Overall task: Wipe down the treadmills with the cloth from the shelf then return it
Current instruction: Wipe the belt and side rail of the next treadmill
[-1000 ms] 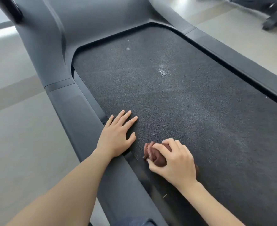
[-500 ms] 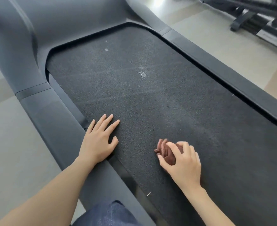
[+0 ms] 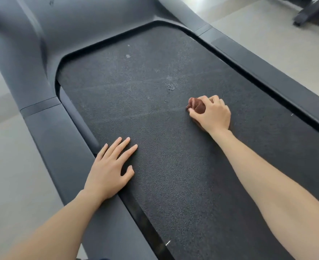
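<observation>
A dark grey treadmill fills the view, its black textured belt point(image 3: 155, 128) framed by grey side rails point(image 3: 61, 147). My right hand point(image 3: 211, 115) grips a bunched reddish-brown cloth point(image 3: 197, 106) and presses it on the belt, right of centre. A pale dusty smudge point(image 3: 170, 86) lies on the belt just beyond the cloth. My left hand point(image 3: 109, 169) rests flat on the belt's left edge, fingers straight and spread, its heel over the gap beside the left rail.
The treadmill's front housing point(image 3: 79, 21) rises at the top. Pale floor point(image 3: 8, 175) lies on both sides. The base of another machine point(image 3: 314, 14) stands on the floor at the top right. A small white fleck point(image 3: 167, 243) sits by the belt's near left edge.
My right hand has slid the cloth forward and to the right across the belt, toward the smudge. My left hand has stayed flat on the belt's left edge.
</observation>
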Motion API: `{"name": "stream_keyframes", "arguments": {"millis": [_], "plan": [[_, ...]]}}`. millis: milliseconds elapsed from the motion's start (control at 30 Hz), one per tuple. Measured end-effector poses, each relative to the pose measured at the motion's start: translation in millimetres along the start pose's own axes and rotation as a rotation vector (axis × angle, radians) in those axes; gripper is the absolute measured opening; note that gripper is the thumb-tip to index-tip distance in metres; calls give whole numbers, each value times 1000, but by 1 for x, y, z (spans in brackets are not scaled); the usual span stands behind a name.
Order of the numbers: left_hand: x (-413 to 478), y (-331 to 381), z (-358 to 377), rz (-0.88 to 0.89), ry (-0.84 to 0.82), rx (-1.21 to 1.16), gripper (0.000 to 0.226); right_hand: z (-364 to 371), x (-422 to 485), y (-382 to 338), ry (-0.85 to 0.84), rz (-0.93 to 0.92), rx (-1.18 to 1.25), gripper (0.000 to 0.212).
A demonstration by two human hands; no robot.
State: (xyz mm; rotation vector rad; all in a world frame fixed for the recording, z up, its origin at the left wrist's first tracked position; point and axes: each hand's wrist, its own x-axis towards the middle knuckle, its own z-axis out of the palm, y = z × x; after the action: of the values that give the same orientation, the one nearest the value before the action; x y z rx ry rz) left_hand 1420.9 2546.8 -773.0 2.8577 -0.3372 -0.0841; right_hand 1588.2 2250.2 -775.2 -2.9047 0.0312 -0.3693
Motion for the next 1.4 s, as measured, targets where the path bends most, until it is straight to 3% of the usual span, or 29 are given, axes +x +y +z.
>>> {"name": "stream_keyframes", "arguments": {"millis": [267, 433, 667, 867, 1267, 1333, 1400], "plan": [[0, 5, -3, -5, -11, -10, 62, -34, -68, 56, -17, -227, 61, 42], [-1, 5, -4, -6, -6, 3, 65, -65, -148, 119, 4, -146, 36, 41], [-3, 11, -9, -7, -11, 24, 68, -73, -235, 87, 26, -68, 10, 39], [-11, 30, -1, -38, -61, 26, 82, -73, -214, 86, 67, -178, 17, 38], [-10, 37, 12, -9, -5, 2, 70, -38, -80, 67, 106, 475, -105, 47], [-12, 37, 12, -19, -13, -1, 69, -38, -84, 51, 77, 486, -83, 50], [-11, 37, 12, -25, -38, -3, 67, -39, -97, 23, 32, 385, -81, 50]]}}
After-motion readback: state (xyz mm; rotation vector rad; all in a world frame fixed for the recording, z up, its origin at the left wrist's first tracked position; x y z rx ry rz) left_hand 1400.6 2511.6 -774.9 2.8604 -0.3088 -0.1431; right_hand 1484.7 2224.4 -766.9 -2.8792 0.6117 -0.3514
